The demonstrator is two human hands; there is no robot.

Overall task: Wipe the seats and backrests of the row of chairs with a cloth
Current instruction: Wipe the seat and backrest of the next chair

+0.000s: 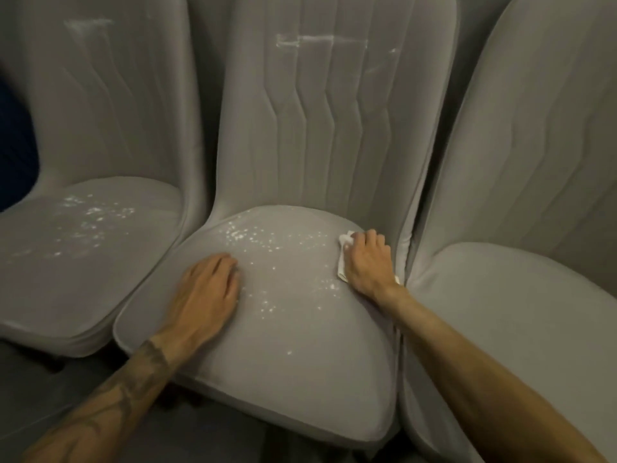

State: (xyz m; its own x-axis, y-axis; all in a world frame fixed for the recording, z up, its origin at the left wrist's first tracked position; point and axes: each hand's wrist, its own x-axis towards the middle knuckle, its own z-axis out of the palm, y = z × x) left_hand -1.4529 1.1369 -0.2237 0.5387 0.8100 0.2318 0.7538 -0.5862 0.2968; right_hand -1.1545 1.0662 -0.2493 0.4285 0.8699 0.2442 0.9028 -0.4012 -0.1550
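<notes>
— Whereabouts of cloth (345,243)?
— Bunched under right hand (367,262), with fingers curled round it, at right rear edge of middle seat (283,329).
— And left hand (207,289)?
— Flat on same seat, left side, fingers straight and close together.
— Dirt?
— White specks (260,238) there and on left seat (50,279); smears (310,40) on 2 backrests (334,135).

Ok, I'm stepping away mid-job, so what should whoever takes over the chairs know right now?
Right hand holds the white cloth against the middle seat, rear right. Left hand rests flat on that seat's left side, holding nothing.
Done: right chair shows no specks.
To do: white specks on the middle seat and left seat; streaks on both their backrests.
</notes>
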